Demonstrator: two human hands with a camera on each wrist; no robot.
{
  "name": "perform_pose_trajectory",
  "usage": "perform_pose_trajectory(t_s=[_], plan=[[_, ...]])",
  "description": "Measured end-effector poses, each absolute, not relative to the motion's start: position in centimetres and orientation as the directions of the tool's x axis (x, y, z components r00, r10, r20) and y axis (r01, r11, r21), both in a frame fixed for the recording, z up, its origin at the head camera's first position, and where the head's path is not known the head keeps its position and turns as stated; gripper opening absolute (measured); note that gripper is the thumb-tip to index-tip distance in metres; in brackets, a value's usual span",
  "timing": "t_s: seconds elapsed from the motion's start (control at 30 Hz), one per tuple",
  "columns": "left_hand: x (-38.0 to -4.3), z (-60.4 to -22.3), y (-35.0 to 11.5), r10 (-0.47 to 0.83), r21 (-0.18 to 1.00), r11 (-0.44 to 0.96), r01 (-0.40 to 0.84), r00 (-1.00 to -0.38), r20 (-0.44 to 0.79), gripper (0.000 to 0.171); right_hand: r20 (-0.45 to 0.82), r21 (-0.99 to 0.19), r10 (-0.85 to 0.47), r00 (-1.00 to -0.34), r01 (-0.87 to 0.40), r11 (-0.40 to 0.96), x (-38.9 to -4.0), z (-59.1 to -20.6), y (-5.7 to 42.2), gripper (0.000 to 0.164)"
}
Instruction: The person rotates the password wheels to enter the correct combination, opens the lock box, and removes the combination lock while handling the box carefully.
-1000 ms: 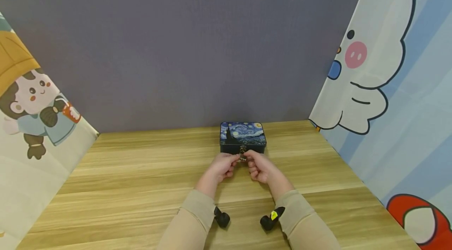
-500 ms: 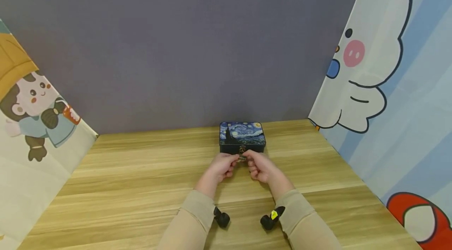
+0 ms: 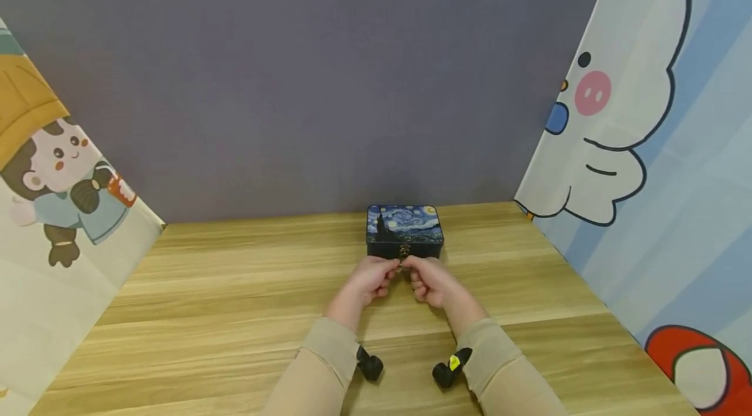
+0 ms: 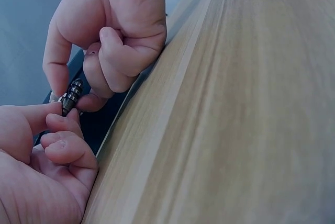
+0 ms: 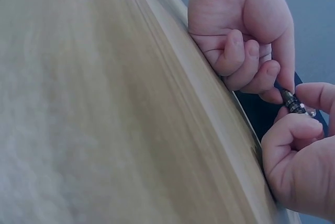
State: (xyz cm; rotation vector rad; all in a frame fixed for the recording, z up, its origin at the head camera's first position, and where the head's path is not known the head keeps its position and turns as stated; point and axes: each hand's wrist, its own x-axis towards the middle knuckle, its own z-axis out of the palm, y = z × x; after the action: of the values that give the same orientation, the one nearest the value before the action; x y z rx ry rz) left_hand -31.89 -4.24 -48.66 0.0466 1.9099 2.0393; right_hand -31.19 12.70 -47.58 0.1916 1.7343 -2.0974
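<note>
A small combination padlock (image 4: 71,96) with ridged metal dials is at the front of a dark tin box (image 3: 405,225) with a starry night painting on its lid. My left hand (image 3: 370,276) pinches one end of the padlock between thumb and fingertips. From the other side, my right hand (image 3: 431,280) pinches its opposite end. In the right wrist view the dials (image 5: 294,102) show between both hands' fingertips. A brass clasp (image 3: 404,250) sits on the box front just above. The head view leaves the padlock mostly hidden behind fingers.
The box stands at the back of a wood-grain table (image 3: 235,311), close to a grey panel (image 3: 329,89). Cartoon-printed sheets (image 3: 634,207) flank both sides. Each sleeve cuff carries a black wrist device (image 3: 370,365).
My right hand has shifted slightly left, closer to my left hand. The padlock, visible between them before, is now more covered in the head view. The box stays in place.
</note>
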Motion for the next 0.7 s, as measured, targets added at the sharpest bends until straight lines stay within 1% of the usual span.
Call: perform_pose_trajectory(t_s=[0.5, 0.7], plan=[[-31.94, -48.81, -4.26, 0.263, 0.978, -0.016, -0.209, -0.944, -0.198, 0.029, -0.348, -0.915, -0.208, -0.914, 0.380, -0.138, -31.02, -47.60, 12.44, 0.018], [-31.89, -48.72, -4.28, 0.264, 0.978, -0.013, -0.207, -0.944, -0.196, 0.029, -0.346, -0.916, -0.205, -0.915, 0.377, -0.138, -31.09, -47.56, 12.40, 0.022]])
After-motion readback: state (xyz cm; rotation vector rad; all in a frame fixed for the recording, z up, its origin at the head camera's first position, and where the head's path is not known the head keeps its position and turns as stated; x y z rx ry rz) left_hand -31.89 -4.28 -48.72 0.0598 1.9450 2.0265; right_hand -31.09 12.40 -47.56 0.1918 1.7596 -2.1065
